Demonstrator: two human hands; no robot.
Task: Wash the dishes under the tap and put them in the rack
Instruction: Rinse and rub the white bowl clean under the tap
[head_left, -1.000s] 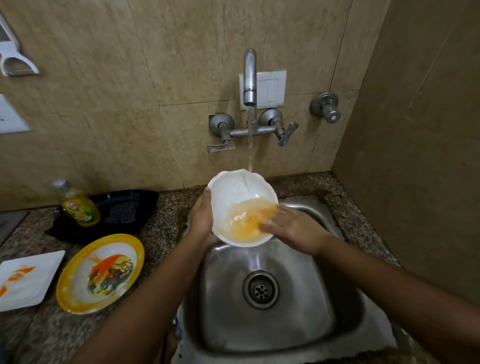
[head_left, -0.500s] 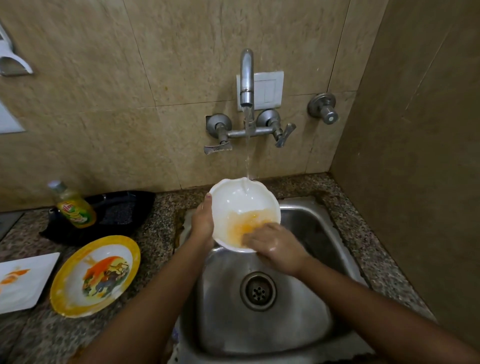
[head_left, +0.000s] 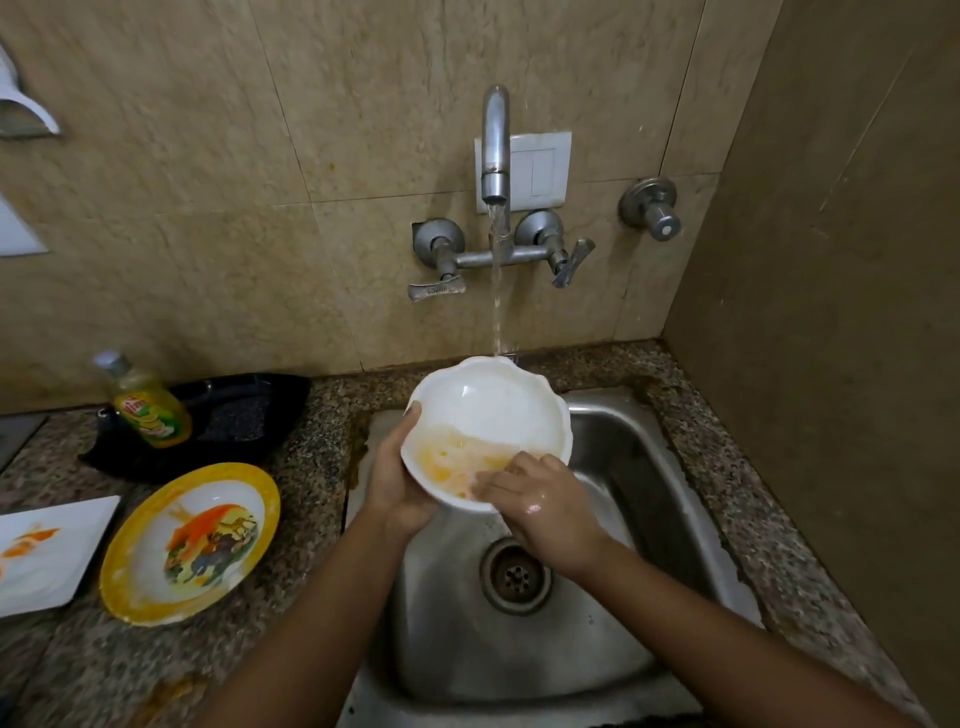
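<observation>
A white scalloped bowl (head_left: 493, 410) with orange residue in its lower part is tilted over the steel sink (head_left: 639, 457). My left hand (head_left: 397, 478) grips its left rim, thumb on the edge. My right hand (head_left: 540, 506) lies flat inside the bowl's lower rim, fingers on the orange smear, holding nothing. Water runs from the wall tap (head_left: 494, 150) and strikes the bowl's far rim. No rack is in view.
On the granite counter to the left lie a yellow-rimmed plate with a picture (head_left: 192, 540), a white square plate with orange stains (head_left: 41, 551), a dish-soap bottle (head_left: 145, 405) and a black tray (head_left: 244, 415). A wall closes the right side.
My right hand has slid from the bowl's middle down to its lower rim. The orange residue has thinned. The bowl sits slightly lower, with the water hitting its far edge.
</observation>
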